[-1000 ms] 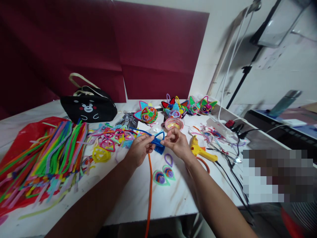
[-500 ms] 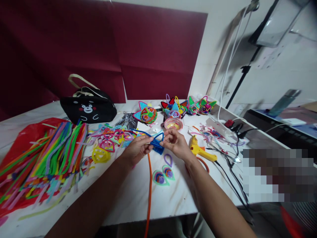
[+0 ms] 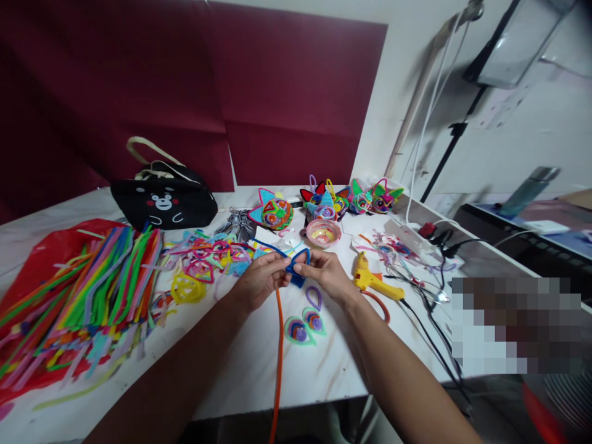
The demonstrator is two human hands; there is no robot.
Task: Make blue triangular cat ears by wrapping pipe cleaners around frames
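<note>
A bent blue pipe cleaner (image 3: 302, 258) is pinched between both hands above the table; one loose end sticks out to the upper left. My left hand (image 3: 263, 279) is closed on its left side. The thumb and fingers of my right hand (image 3: 326, 271) close on its right side, and the fingers partly hide its shape. Just below lie a purple pipe-cleaner loop (image 3: 313, 298) and two teardrop pieces with coiled centres (image 3: 296, 331). An orange pipe cleaner (image 3: 279, 345) runs from under my left hand past the table's front edge.
Bundled pipe cleaners (image 3: 111, 277) lie on red plastic at left, beside bent shapes (image 3: 198, 271). A black bag (image 3: 164, 200) stands behind. Right are a yellow glue gun (image 3: 377, 283) and cables (image 3: 435, 320). A pink bowl (image 3: 324, 233) and colourful animal-face crafts (image 3: 277, 213) sit at the back.
My fingers have shifted slightly on the blue pipe cleaner, and its loop has tilted a little to the right. The things on the table have stayed in place.
</note>
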